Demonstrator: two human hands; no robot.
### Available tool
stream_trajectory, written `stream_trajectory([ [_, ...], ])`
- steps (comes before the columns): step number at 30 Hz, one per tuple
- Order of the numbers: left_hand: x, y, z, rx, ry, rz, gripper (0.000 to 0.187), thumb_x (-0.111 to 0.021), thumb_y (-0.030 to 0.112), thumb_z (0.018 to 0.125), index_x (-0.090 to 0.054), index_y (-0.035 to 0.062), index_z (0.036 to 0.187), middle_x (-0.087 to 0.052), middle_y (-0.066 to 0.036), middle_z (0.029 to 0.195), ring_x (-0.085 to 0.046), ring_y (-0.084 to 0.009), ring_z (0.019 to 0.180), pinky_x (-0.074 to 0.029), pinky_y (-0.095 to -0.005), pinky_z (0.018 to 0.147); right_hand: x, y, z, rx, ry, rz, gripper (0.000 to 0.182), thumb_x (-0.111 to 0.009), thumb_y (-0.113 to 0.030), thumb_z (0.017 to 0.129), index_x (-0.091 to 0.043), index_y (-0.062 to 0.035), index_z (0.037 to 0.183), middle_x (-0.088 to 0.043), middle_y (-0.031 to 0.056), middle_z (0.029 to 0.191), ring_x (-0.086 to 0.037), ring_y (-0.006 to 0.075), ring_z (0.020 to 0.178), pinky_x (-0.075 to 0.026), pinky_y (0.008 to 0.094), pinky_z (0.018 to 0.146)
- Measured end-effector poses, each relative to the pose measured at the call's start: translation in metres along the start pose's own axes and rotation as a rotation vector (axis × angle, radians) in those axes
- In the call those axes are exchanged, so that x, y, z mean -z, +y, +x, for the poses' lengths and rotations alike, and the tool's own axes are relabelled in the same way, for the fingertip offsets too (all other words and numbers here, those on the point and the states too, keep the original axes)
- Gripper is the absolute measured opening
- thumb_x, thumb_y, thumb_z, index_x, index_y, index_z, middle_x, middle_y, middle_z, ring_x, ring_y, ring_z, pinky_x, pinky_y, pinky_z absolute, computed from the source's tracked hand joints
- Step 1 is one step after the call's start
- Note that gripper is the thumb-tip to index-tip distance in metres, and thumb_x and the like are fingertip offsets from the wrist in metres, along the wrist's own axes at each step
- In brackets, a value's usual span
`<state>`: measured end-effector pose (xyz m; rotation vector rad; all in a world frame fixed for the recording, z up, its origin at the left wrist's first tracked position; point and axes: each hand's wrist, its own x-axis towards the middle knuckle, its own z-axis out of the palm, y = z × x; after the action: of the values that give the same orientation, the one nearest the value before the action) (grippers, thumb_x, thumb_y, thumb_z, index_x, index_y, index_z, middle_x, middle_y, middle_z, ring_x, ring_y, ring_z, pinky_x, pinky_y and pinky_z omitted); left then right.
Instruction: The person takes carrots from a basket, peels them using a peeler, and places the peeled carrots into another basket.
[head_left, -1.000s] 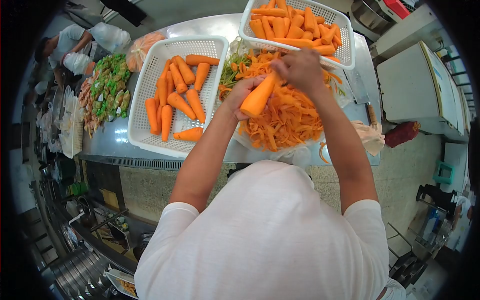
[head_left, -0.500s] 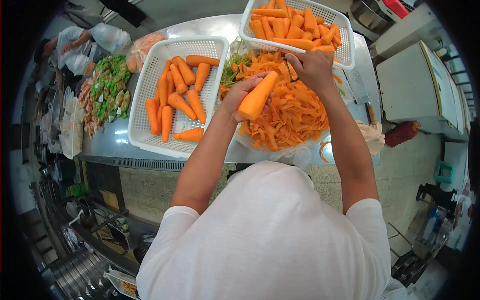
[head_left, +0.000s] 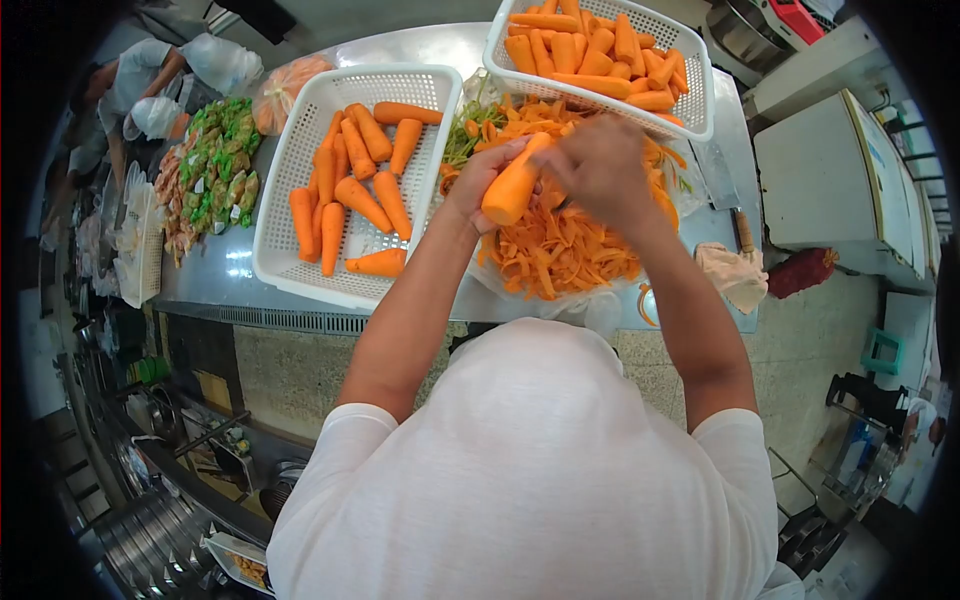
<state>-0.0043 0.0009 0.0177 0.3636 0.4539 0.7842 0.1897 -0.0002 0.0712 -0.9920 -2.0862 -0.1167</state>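
My left hand (head_left: pixel 473 190) is wrapped round a peeled carrot (head_left: pixel 516 184), its thick end towards me. Close against the carrot's far end is my right hand (head_left: pixel 607 168), smeared by motion. Its fingers are curled round a peeler, whose thin dark frame shows in the earlier view but is lost in the blur now. Beneath both hands lies a heap of carrot peelings (head_left: pixel 570 255) on clear plastic. Left of my hands, a white basket (head_left: pixel 275 250) holds several loose carrots (head_left: pixel 362 205). Beyond my right hand, another white basket (head_left: pixel 700 112) is piled with carrots (head_left: pixel 600 62).
On the metal table's (head_left: pixel 215 270) right side lie a knife (head_left: pixel 716 172) and a pale cloth (head_left: pixel 733 276). Green-wrapped packets (head_left: pixel 222 165) are heaped at the left. Another person (head_left: pixel 140 75) stands beyond them. A white cabinet (head_left: pixel 815 180) is at the right.
My right hand has moved left and towards me, up to the carrot, and now blurs. The carrot in my left hand has shifted slightly and tilted more upright.
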Motion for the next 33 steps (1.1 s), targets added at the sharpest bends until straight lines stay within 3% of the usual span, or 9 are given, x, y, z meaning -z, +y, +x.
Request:
stream_trajectory([
  [2,-0.013,-0.001,0.005,0.047,0.164,-0.162,0.035,-0.052,0.030,0.106,-0.056,0.0078,0.133,-0.069,-0.014,0.102,-0.072,-0.0221,0.076,-0.064,-0.0349,0.061,-0.011,-0.011,-0.001,0.064,-0.027,-0.014,0.044,-0.067,-0.045,0.092,-0.067,-0.0139,0.061,-0.060,0.0019,0.057,-0.059,0.0270,0.065,-0.039,0.0468,0.071],
  [4,0.013,0.000,0.002,0.064,0.024,-0.063,0.037,-0.052,0.029,0.106,-0.055,0.0067,0.135,-0.069,-0.014,0.103,-0.072,-0.0221,0.079,-0.064,-0.0358,0.064,-0.017,0.000,-0.005,0.120,-0.052,-0.030,0.045,-0.066,-0.046,0.093,-0.067,-0.0136,0.062,-0.060,0.0017,0.058,-0.059,0.0267,0.065,-0.039,0.0463,0.072],
  [6,0.023,0.002,0.002,0.066,-0.121,0.034,0.038,-0.053,0.029,0.105,-0.054,0.0055,0.136,-0.069,-0.015,0.104,-0.073,-0.0220,0.083,-0.064,-0.0366,0.066,-0.016,0.039,0.005,-0.338,-0.295,-0.231,0.043,-0.068,-0.047,0.091,-0.068,-0.0144,0.063,-0.062,0.0000,0.065,-0.059,0.0239,0.074,-0.039,0.0440,0.080],
  [9,0.012,0.002,0.000,0.029,-0.064,0.004,0.040,-0.051,0.028,0.105,-0.051,0.0050,0.138,-0.068,-0.017,0.105,-0.072,-0.0227,0.085,-0.064,-0.0375,0.069,-0.001,0.044,0.001,-0.371,-0.253,-0.325,0.043,-0.067,-0.048,0.091,-0.070,-0.0154,0.064,-0.063,-0.0009,0.067,-0.060,0.0231,0.077,-0.039,0.0430,0.082],
  [15,-0.013,-0.001,0.000,0.054,0.129,-0.093,0.039,-0.048,0.021,0.106,-0.049,0.0067,0.142,-0.066,-0.009,0.109,-0.071,-0.0200,0.082,-0.064,-0.0359,0.069,-0.022,0.001,-0.012,0.109,-0.022,-0.063,0.044,-0.065,-0.051,0.094,-0.073,-0.0168,0.066,-0.066,0.0004,0.063,-0.060,0.0245,0.069,-0.038,0.0438,0.075],
  [18,0.012,-0.001,-0.001,0.089,-0.041,0.017,0.042,-0.049,0.026,0.106,-0.048,0.0057,0.142,-0.067,-0.014,0.106,-0.071,-0.0233,0.083,-0.064,-0.0385,0.069,-0.018,0.058,-0.010,-0.116,-0.079,-0.410,0.045,-0.066,-0.051,0.093,-0.072,-0.0165,0.065,-0.063,0.0003,0.062,-0.060,0.0242,0.070,-0.038,0.0435,0.077],
  [22,0.006,0.000,-0.003,0.036,-0.013,0.045,0.038,-0.049,0.028,0.107,-0.052,0.0058,0.137,-0.068,-0.013,0.106,-0.072,-0.0218,0.082,-0.065,-0.0367,0.064,0.005,0.026,-0.011,-0.225,-0.199,-0.235,0.046,-0.066,-0.050,0.093,-0.071,-0.0160,0.064,-0.061,0.0007,0.060,-0.058,0.0239,0.070,-0.038,0.0426,0.077],
  [26,-0.017,-0.002,0.002,0.060,0.147,-0.041,0.039,-0.051,0.027,0.106,-0.052,0.0048,0.138,-0.067,-0.010,0.109,-0.071,-0.0167,0.080,-0.064,-0.0329,0.065,-0.006,-0.022,-0.015,0.084,-0.063,-0.029,0.045,-0.066,-0.049,0.094,-0.071,-0.0161,0.063,-0.060,0.0019,0.059,-0.058,0.0250,0.071,-0.039,0.0423,0.078],
  [33,-0.002,0.006,-0.014,0.048,-0.013,0.045,0.036,-0.051,0.028,0.106,-0.053,0.0049,0.134,-0.069,-0.016,0.099,-0.072,-0.0227,0.077,-0.065,-0.0333,0.059,-0.006,0.085,-0.032,-0.430,-0.257,-0.281,0.056,-0.054,-0.053,0.100,-0.075,-0.0121,0.069,-0.066,0.0046,0.063,-0.060,0.0288,0.072,-0.037,0.0492,0.079],
])
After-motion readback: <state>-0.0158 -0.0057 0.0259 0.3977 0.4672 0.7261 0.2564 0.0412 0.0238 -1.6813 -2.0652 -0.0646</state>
